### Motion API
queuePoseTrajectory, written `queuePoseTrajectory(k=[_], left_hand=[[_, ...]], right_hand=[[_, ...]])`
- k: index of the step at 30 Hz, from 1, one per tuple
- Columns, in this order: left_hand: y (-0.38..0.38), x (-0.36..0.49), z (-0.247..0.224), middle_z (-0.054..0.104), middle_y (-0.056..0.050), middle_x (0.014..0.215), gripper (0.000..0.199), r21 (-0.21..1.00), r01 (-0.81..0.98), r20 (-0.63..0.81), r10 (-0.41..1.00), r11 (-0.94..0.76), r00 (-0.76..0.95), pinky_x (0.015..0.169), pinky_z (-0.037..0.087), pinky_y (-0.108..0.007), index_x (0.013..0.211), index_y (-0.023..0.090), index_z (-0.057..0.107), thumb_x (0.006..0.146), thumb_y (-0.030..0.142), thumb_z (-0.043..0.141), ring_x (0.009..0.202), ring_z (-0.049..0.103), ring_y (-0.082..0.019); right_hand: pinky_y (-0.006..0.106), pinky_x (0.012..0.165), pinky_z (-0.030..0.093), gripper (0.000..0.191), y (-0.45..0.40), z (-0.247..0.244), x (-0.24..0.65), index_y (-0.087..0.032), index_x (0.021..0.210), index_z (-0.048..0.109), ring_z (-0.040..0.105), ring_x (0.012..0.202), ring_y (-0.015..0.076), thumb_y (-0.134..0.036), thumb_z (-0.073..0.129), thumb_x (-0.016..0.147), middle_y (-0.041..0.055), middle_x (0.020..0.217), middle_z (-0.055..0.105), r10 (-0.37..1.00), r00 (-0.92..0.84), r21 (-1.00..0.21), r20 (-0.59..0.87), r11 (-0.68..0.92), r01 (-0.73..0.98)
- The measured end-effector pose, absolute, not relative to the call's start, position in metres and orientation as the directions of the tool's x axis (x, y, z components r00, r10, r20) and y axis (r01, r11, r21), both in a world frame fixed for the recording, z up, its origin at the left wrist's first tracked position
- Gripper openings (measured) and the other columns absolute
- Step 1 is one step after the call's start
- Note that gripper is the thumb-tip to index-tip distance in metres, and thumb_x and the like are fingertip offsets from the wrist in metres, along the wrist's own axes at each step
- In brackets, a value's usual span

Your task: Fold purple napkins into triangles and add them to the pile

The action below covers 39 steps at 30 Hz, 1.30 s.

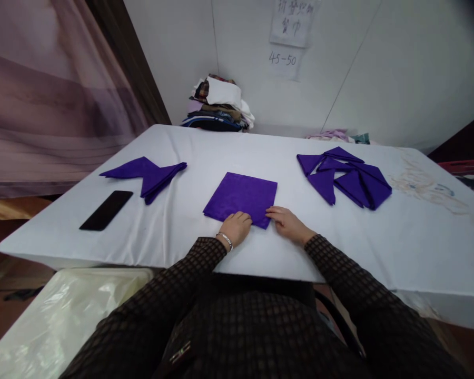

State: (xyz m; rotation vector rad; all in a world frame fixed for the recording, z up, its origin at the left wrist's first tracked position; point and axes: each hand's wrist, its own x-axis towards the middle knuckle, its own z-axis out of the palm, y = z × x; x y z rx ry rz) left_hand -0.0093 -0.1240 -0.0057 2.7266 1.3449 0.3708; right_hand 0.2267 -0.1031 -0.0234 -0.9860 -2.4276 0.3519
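A purple cloth napkin (243,197), folded into a flat square, lies on the white-covered table in front of me. At its near edge my left hand (237,227), with a silver bracelet at the wrist, has its fingers curled over the cloth. My right hand (287,223) holds the right edge close to the near corner, thumb and fingers drawn together. The fingertips of both hands are partly hidden, and the square stays flat between them.
Left on the table (189,231) are a purple napkin folded into a pointed shape (152,176) and a black phone (107,209). Several folded purple napkins (351,181) cluster at the right. Stacked clothes (219,105) stand behind the far edge, below paper signs (284,60) on the wall.
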Motion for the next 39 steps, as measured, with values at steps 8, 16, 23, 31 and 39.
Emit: queuePoseTrajectory(k=[8,16,23,31,39], left_hand=[[-0.127,-0.029,-0.008,0.066,-0.002,0.085,0.012,0.730,0.580,0.166,0.916,-0.363,0.366,0.076,0.046,-0.028,0.082,0.018,0.061,0.079,0.019,0.050,0.080,0.059,-0.015],[-0.130,-0.035,-0.008,0.066,0.000,0.083,0.025,0.851,0.481,0.096,0.962,-0.213,0.255,0.072,0.046,-0.027,0.095,0.019,0.062,0.078,0.036,0.057,0.076,0.059,-0.015],[-0.127,-0.030,-0.005,0.050,0.005,0.054,0.030,0.856,0.506,-0.009,0.976,-0.105,0.218,0.053,0.035,-0.023,0.061,0.018,0.056,0.076,0.044,0.056,0.054,0.045,-0.010],[-0.123,-0.031,-0.004,0.040,0.007,0.050,0.034,0.841,0.534,-0.042,0.976,-0.082,0.216,0.050,0.028,-0.023,0.055,0.018,0.050,0.073,0.045,0.057,0.051,0.036,-0.009],[-0.122,-0.031,-0.001,0.040,0.007,0.051,0.034,0.829,0.553,-0.068,0.966,-0.084,0.248,0.051,0.027,-0.023,0.055,0.018,0.051,0.074,0.046,0.057,0.052,0.036,-0.009]], right_hand=[[0.042,0.088,0.040,0.033,-0.131,-0.006,0.207,-0.017,0.110,0.063,0.057,0.090,0.0227,-0.021,0.057,0.078,0.0080,0.092,0.067,0.809,-0.526,-0.539,0.262,0.575,0.615],[0.024,0.054,0.036,0.022,-0.130,-0.002,0.190,-0.018,0.071,0.058,0.046,0.058,0.0116,-0.037,0.053,0.080,-0.0030,0.064,0.053,0.935,-0.354,-0.916,-0.016,0.128,0.380],[0.023,0.050,0.031,0.023,-0.126,-0.004,0.188,-0.018,0.066,0.056,0.040,0.054,0.0096,-0.038,0.053,0.078,-0.0051,0.058,0.046,0.938,-0.345,-0.900,-0.042,0.114,0.420],[0.025,0.059,0.037,0.024,-0.115,0.000,0.171,-0.018,0.080,0.062,0.047,0.061,0.0123,-0.040,0.056,0.078,-0.0028,0.066,0.055,0.927,-0.376,-0.920,0.006,0.152,0.361],[0.024,0.049,0.024,0.034,-0.112,-0.003,0.168,-0.020,0.057,0.039,0.030,0.052,0.0090,-0.042,0.054,0.079,-0.0068,0.054,0.031,0.936,-0.351,-0.936,-0.033,0.094,0.338]])
